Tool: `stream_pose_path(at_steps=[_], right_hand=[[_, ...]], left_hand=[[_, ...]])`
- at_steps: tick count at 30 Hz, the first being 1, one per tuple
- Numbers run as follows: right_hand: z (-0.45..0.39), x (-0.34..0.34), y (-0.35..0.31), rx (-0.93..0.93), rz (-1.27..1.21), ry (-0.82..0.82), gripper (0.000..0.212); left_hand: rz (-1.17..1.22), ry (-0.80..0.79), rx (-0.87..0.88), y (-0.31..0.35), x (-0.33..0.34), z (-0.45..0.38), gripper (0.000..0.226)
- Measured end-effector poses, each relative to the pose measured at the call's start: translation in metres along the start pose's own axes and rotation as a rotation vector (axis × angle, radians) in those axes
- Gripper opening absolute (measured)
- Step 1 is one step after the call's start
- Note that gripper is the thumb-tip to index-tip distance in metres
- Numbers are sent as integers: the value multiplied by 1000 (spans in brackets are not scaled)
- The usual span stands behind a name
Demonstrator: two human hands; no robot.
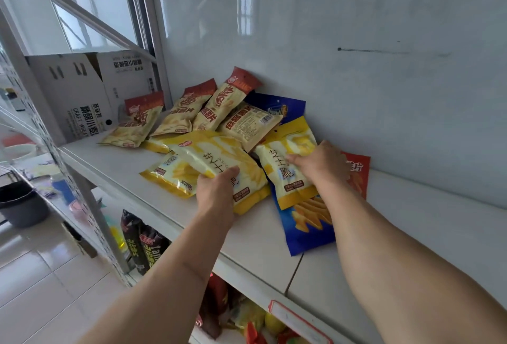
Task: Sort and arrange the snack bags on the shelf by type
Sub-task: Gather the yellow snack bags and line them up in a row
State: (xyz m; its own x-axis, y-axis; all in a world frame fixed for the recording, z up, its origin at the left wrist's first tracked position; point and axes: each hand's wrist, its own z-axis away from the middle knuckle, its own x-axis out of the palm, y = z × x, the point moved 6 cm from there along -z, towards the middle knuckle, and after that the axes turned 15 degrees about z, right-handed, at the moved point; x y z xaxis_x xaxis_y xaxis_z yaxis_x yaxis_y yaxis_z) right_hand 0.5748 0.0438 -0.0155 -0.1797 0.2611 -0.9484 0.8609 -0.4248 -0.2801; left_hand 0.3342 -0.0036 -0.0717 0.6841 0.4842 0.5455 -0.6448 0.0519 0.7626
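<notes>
Gathering the yellow bags out of the mixed heap.

My left hand (216,187) grips one yellow bag (216,159), its long axis running from 10 to 4 o'clock; my right hand (318,162) pinches a second yellow bag (288,170), top toward 1 o'clock, over the blue bag (304,223). Next, I judge, both go onto bare shelf (411,234), stacked together.

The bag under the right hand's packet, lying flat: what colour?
Blue bag, with orange-yellow crisps pictured; head view.
</notes>
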Motion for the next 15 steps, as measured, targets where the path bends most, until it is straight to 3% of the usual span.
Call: stream_pose_path(at_steps=[4,9,15], right_hand=[[4,6,3,35,-149,-138,90],[15,-4,10,42,-429,-155,49],[35,-29,25,49,-657,-103,42]], left_hand=[[-45,-80,-62,13,-5,1,35],[-18,-203,4,43,-17,5,33],[-11,-423,-41,58,-20,26,26]])
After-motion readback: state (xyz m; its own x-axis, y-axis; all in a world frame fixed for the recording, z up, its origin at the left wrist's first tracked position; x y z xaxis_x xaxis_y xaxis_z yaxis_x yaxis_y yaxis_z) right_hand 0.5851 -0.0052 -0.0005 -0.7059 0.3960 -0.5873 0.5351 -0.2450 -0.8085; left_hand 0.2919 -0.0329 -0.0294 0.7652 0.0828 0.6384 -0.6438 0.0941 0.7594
